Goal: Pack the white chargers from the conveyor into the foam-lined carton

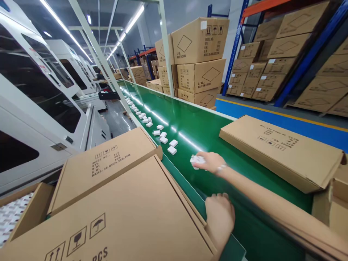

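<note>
My right hand [210, 162] reaches out over the green conveyor belt [195, 119] and grips a white power adapter [196, 161] between thumb and fingers; whether it holds more than one I cannot tell. Closer to me, my left hand [220, 215] is closed, its fingers curled at the belt's near rim beside a cardboard box. Anything inside that fist is hidden. Two loose adapters [172, 150] lie on the belt to the left of my right hand. Several more adapters [144, 117] trail away along the belt's left side, some touching one another.
Closed cartons [108, 156] stand along the left edge, with an open box [32, 206] of white pieces beyond. A flat carton [280, 148] rests across the belt's right edge. Metal frame posts [166, 47] rise beside the belt. Stacked boxes [199, 72] and white machines [35, 69] flank it.
</note>
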The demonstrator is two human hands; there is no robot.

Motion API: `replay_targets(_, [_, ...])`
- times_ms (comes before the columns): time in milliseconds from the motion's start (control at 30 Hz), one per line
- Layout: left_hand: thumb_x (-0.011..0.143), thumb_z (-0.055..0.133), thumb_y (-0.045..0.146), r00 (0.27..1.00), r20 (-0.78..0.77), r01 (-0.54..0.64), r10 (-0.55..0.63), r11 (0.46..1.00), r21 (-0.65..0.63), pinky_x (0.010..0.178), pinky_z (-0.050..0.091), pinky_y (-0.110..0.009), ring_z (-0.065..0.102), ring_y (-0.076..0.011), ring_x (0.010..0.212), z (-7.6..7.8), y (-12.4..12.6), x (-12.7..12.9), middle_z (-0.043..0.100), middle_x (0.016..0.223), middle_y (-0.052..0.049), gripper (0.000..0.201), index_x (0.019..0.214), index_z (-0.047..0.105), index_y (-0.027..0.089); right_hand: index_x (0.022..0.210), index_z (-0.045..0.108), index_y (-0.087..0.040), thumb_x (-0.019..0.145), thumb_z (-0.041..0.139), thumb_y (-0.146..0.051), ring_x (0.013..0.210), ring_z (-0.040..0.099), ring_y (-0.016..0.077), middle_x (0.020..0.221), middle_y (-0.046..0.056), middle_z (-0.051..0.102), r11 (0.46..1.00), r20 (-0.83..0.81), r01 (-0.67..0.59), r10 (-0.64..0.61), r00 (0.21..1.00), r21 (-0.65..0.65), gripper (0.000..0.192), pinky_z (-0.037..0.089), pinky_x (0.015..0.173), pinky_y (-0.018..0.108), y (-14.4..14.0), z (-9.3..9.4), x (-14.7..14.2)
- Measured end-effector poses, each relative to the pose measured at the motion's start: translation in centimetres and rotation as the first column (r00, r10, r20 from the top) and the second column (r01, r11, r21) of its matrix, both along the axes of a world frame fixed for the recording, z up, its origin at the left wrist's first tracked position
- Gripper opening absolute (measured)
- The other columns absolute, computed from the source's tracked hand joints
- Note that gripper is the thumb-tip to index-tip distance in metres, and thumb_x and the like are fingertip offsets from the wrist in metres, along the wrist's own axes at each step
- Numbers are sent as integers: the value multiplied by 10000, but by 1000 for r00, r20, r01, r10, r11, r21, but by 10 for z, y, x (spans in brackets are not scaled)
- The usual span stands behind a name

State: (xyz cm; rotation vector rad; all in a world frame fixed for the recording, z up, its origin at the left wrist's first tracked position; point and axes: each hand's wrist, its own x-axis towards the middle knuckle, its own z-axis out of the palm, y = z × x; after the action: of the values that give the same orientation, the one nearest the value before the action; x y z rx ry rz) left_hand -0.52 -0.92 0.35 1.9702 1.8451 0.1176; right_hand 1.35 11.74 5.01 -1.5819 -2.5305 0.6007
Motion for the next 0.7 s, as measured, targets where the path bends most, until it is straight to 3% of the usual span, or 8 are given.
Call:
replay_targets(67, [840,356,231,1000,-11,7,-7,999,43,637,426,-316,598,-233,817,-3,1,-1,641,870,-89,251,913,586,159,1108,554,-217,774,496,-543,742,615,179,901,50,656,995,-212,46,-63,975,-86,470,487,595,260,-24,-2,50])
replay_targets(100, [840,356,226,1000,-23,14,-12,998,57,625,424,-308,602,-226,795,-4,1,-2,642,857,-82,246,896,586,159,1085,562,-197,745,521,-560,636,604,161,819,45,658,968,-448,93,-193,873,-235,499,469,503,237,-39,-4,75])
replay_targets(167, [844,351,224,999,-48,26,-22,997,75,615,418,-289,606,-211,770,-8,2,-2,644,839,-73,244,865,586,163,966,599,-192,682,590,-574,486,548,119,667,16,631,843,-705,97,-500,503,-529,476,427,395,200,-77,-9,123])
replay_targets(233, [853,343,231,997,-75,28,-22,996,85,624,414,-275,610,-200,770,-11,3,-2,647,829,-70,249,852,584,168,792,615,-189,681,609,-560,340,434,63,539,-12,578,698,-690,12,-710,140,-716,387,351,294,155,-119,-13,162])
replay_targets(300, [865,326,244,993,-119,6,4,996,84,639,412,-269,615,-193,778,-11,4,-2,650,820,-68,263,854,580,174,743,615,-187,707,602,-541,264,316,13,520,-23,568,612,-606,-91,-790,-92,-785,356,256,231,107,-161,-12,192])
replay_targets(333, [874,311,254,990,-139,-9,19,998,70,644,409,-264,616,-185,774,-10,5,-1,651,824,-67,278,855,578,178,770,622,-190,711,607,-531,255,288,-4,543,-24,580,595,-572,-139,-801,-174,-791,346,224,220,87,-180,-10,204])
replay_targets(467, [886,279,292,985,-174,23,-16,999,38,622,393,-250,615,-181,787,-4,7,1,655,847,-53,304,876,570,207,838,631,-198,711,649,-468,289,331,-24,610,-29,599,599,-487,-232,-777,-398,-766,299,245,244,47,-234,0,239])
replay_targets(700, [872,270,386,972,-232,15,-31,997,-70,596,378,-247,615,-195,831,4,13,1,661,913,11,303,908,555,289,766,636,-155,681,694,-437,293,355,-18,605,-12,621,567,-315,-321,-750,-582,-759,301,248,245,63,-269,0,269])
